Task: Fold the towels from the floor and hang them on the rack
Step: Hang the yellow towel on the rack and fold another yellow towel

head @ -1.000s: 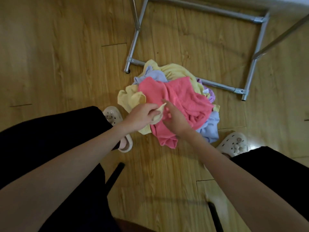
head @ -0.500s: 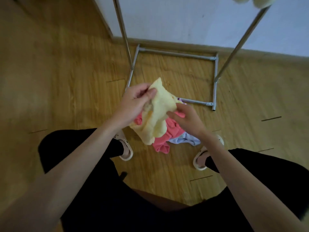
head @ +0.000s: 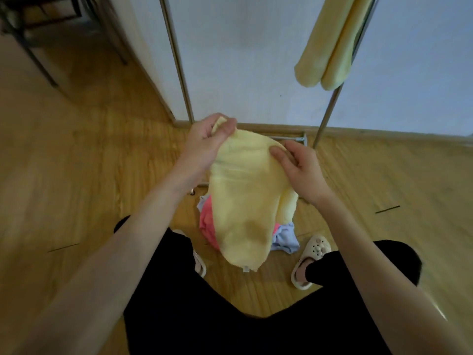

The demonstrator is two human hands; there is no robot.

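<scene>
A pale yellow towel [head: 245, 198] hangs in front of me, held up above the floor. My left hand [head: 207, 142] pinches its top left corner. My right hand [head: 299, 167] grips its upper right edge, thumb on the cloth. Below it on the wooden floor lies a pile with a pink towel [head: 207, 224] and a lilac towel [head: 284, 238], mostly hidden behind the yellow one. The metal rack [head: 179, 70] stands against the white wall, its two uprights rising left and right. A folded yellow towel [head: 330, 47] hangs from the rack at upper right.
My feet in cream clogs [head: 308, 262] stand on either side of the pile, my legs in black trousers. The rack's base bars [head: 291, 137] lie on the floor just behind the pile. Dark furniture legs [head: 30, 49] stand at upper left.
I have risen from the pile and lifted the yellow towel up. My hands have moved apart along its top edge, spreading it. The view has tilted up toward the rack and wall.
</scene>
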